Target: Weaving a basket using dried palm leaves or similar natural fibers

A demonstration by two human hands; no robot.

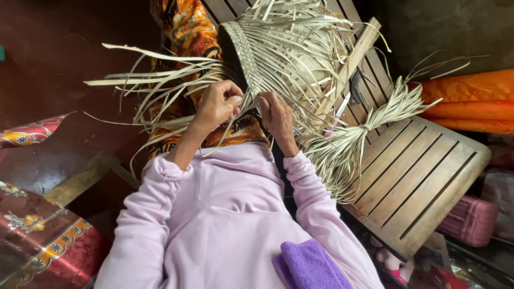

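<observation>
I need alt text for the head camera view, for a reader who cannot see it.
Seen from above, a person's left hand and right hand pinch pale dried leaf strips at the edge of a half-woven basket on their lap. A loose bundle of strips lies on a wooden slatted bench to the right.

One head-worn camera looks steeply down from above the person's chest, close in; both hands meet near centre frame, the slatted wooden bench (423, 166) running from 12 toward 4 o'clock.
</observation>
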